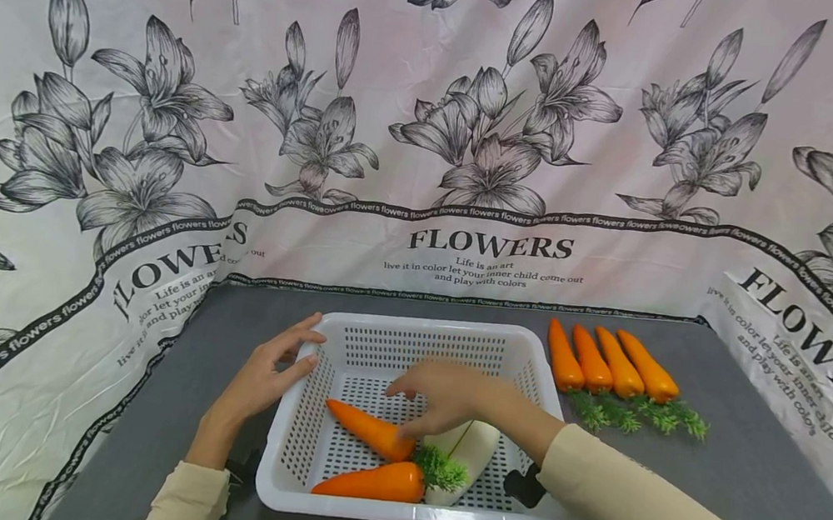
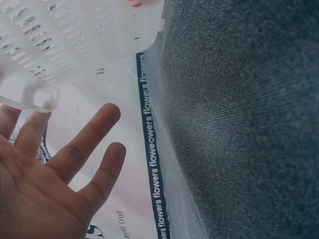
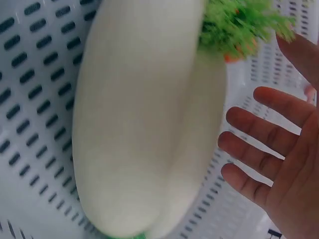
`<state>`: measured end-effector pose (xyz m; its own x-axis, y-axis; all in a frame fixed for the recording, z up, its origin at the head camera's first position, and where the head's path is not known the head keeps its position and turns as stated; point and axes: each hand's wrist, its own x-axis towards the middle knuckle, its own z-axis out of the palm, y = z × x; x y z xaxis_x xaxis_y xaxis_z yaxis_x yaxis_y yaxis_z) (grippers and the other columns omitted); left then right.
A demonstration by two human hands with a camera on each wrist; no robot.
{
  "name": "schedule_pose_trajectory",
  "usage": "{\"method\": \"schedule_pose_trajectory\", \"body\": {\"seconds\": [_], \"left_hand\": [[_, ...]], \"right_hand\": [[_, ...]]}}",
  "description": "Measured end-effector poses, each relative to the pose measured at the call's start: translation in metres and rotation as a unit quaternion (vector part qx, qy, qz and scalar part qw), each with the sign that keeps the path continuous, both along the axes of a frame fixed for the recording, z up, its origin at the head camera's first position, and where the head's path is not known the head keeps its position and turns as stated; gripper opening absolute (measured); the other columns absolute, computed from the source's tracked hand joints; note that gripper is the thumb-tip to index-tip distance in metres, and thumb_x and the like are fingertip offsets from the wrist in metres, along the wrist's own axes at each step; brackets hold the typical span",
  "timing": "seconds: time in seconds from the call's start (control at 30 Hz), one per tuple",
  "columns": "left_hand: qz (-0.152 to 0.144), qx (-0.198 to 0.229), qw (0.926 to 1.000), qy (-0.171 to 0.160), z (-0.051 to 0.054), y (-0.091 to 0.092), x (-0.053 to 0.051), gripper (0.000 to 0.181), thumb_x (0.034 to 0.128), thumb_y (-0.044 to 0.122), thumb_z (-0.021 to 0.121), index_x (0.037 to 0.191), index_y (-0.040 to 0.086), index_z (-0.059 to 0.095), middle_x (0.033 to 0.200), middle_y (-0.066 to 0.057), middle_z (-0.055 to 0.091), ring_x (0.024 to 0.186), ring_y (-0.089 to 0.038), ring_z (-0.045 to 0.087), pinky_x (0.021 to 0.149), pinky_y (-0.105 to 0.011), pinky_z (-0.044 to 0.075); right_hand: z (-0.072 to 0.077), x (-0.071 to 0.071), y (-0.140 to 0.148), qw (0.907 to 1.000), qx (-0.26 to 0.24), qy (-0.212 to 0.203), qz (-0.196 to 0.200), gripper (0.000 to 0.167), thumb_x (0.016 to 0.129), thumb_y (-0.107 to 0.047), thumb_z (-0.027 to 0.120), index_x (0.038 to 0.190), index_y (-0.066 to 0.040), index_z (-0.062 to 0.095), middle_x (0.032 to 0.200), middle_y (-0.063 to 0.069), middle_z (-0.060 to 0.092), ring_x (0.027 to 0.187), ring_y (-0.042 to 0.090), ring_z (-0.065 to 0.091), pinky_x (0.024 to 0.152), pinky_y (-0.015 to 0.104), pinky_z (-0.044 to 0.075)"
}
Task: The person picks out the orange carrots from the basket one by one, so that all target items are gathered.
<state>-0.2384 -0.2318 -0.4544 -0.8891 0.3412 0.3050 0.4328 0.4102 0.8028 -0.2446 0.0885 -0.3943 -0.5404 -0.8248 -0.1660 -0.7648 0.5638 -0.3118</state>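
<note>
A white plastic basket (image 1: 415, 513) with slotted walls stands in front of me. Its left rim is touched by my left hand (image 1: 262, 372), whose fingers are extended and spread in the left wrist view. Above the inside of the basket hovers my right hand (image 1: 449, 393), fingers loosely bent, holding nothing. Just below it lies an orange carrot (image 1: 370, 430), and nearer the front wall lies a second carrot (image 1: 374, 482) with a leafy green top (image 1: 445, 469). Two white radishes (image 3: 134, 119) lie side by side at their right, partly hidden by the right arm in the head view.
Several carrots (image 1: 629, 371) lie in a row on the grey table (image 1: 724, 507) right of the basket, their leafy tops (image 1: 635, 412) toward me. A flower-printed cloth (image 1: 492, 259) hangs behind the table and along both sides.
</note>
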Motion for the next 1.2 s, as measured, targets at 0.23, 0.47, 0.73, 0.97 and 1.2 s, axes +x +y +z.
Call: {"method": "schedule_pose_trajectory", "body": {"seconds": [0.23,0.47,0.73,0.97,1.2], "left_hand": [[-0.001,0.0,1.0,-0.001,-0.001,-0.001,0.0,0.034,0.1021,0.02,0.061,0.135,0.013,0.061,0.168,-0.005,0.031,0.11,-0.041,0.068,0.065,-0.029,0.062],[0.001,-0.003,1.0,0.001,0.001,0.0,0.001,0.034,0.1018,0.019,0.061,0.135,0.012,0.061,0.167,-0.006,0.032,0.109,-0.039,0.068,0.067,-0.028,0.062],[0.0,0.001,1.0,-0.003,0.001,-0.001,0.001,0.035,0.102,0.019,0.061,0.136,0.011,0.06,0.168,-0.005,0.031,0.108,-0.039,0.068,0.068,-0.028,0.062],[0.003,-0.001,1.0,-0.002,0.0,0.0,0.001,0.035,0.1019,0.021,0.062,0.136,0.012,0.061,0.168,-0.004,0.031,0.111,-0.039,0.067,0.069,-0.028,0.062],[0.002,0.001,1.0,-0.001,0.0,0.0,0.001,0.035,0.102,0.021,0.062,0.136,0.011,0.06,0.168,-0.004,0.032,0.112,-0.041,0.066,0.069,-0.028,0.062]], "right_hand": [[-0.014,0.003,-0.011,0.9992,0.033,-0.022,-0.006,0.064,0.087,-0.06,0.071,0.135,-0.018,0.066,0.121,-0.003,0.073,0.098,0.007,0.065,0.089,0.027,0.053],[-0.02,0.001,-0.013,0.998,0.043,-0.046,0.001,0.057,0.087,-0.054,0.073,0.129,-0.017,0.069,0.107,-0.006,0.071,0.085,0.004,0.056,0.08,0.022,0.05],[-0.026,-0.004,-0.01,0.9957,0.011,-0.089,-0.023,0.041,0.085,-0.039,0.077,0.118,-0.015,0.072,0.103,-0.007,0.072,0.089,0.004,0.061,0.085,0.024,0.053],[-0.025,-0.004,-0.007,0.9923,-0.005,-0.112,-0.053,0.048,0.085,-0.032,0.078,0.128,-0.013,0.067,0.118,-0.001,0.072,0.105,0.01,0.064,0.095,0.03,0.054],[-0.023,-0.004,-0.005,0.9936,-0.009,-0.107,-0.033,0.054,0.089,-0.029,0.078,0.138,-0.011,0.063,0.129,0.003,0.069,0.109,0.013,0.064,0.097,0.029,0.053]]}}
